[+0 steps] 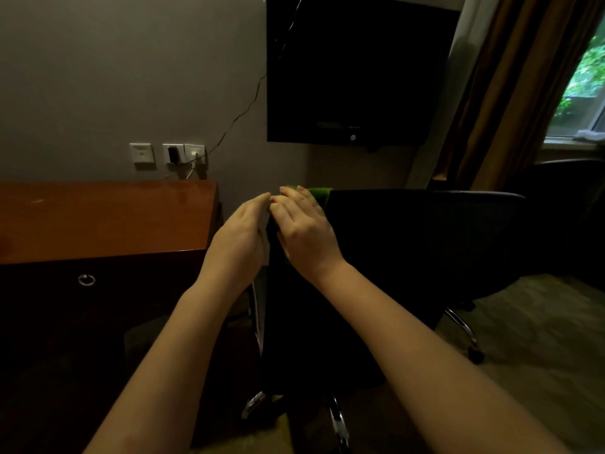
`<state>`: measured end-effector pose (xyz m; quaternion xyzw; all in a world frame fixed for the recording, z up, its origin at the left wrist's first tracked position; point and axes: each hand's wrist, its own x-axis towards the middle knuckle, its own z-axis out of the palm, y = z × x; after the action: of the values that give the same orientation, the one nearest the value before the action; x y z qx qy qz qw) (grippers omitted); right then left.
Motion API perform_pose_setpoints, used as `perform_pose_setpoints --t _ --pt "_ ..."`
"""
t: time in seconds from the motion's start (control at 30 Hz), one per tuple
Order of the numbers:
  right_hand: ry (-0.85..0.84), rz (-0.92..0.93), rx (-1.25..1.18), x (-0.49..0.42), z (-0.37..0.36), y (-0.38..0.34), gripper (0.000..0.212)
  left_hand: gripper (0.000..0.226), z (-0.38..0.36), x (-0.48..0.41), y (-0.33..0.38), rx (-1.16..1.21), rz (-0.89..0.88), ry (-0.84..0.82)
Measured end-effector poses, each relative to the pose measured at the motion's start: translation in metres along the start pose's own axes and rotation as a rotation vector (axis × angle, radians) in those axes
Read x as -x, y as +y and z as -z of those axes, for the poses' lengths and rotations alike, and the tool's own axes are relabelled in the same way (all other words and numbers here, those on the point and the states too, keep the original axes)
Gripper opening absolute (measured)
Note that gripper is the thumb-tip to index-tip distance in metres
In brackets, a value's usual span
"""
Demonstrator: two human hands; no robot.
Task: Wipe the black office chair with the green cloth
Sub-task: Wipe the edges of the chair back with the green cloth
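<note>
Two hands on one chair, listed from nearest to farthest.

1. Chrome chair base, bottom centre of the frame, with one castor out at lower right.
2. Left hand, centre frame. Its fingers are nearly straight and held together, with the tips at the upper left corner of the chair back. Nothing shows in its grasp, and the thumb is hidden.
3. Right hand, just right of the left, fingertips touching. It lies palm down with the fingers spread flat, pressing on the cloth rather than curling round it.
4. Green cloth, mostly under the right hand. A strip shows past the knuckles, draped over the top edge of the backrest.
5. Black office chair, centre to right, its back towards the onlooker.
6. Wooden bench, left of frame, with a ring-pull drawer below.
7. Wall sockets above the bench, with a cable running up to a dark wall screen at top centre.
8. Brown curtain and window, upper right.

Step in hand, as I judge it: wiping the top left corner of the backrest. Most of the chair probably remains to be done.

The next move likely calls for steady downward pressure from the right palm and a sweep rightward along the top edge. The left hand would brace the frame so the chair does not roll or swivel.
</note>
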<state>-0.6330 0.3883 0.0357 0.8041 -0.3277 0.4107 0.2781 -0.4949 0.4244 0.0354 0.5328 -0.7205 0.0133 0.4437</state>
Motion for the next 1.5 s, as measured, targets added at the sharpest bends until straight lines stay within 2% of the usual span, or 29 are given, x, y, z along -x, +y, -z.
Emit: perform_pose_setpoints --t 0.2,0.37,0.5,0.67,0.83,1.07,1.2,1.5 --pt "-0.083 0.148 -0.096 -0.001 0.011 0.018 0.025 0.044 0.004 -0.010 0.012 -0.026 0.031 0.028" --pt "-0.031 -0.138 -0.169 0.010 0.050 0.061 0.042 0.040 -0.006 -0.022 0.047 -0.042 -0.015 -0.009" --pt "-0.112 -0.196 -0.132 0.031 0.079 0.097 0.049 0.043 -0.032 -0.032 0.089 -0.093 -0.093 -0.095" --pt "-0.134 -0.372 -0.129 0.055 0.103 0.145 0.055 0.053 -0.072 -0.044 0.121 -0.255 -0.170 -0.153" --pt "-0.121 -0.489 -0.143 0.071 0.115 0.177 0.053 0.051 -0.092 -0.045 0.130 -0.300 -0.147 -0.094" --pt "-0.297 -0.536 -0.088 0.067 0.128 0.183 0.044 0.034 -0.082 -0.040 0.123 -0.306 -0.124 0.022" --pt "-0.276 -0.584 -0.016 0.066 0.133 0.161 0.034 0.030 -0.070 -0.035 0.129 -0.309 -0.077 -0.022" --pt "-0.272 -0.606 0.040 0.066 0.154 0.099 0.036 0.030 -0.025 -0.012 0.121 -0.256 -0.009 -0.119"
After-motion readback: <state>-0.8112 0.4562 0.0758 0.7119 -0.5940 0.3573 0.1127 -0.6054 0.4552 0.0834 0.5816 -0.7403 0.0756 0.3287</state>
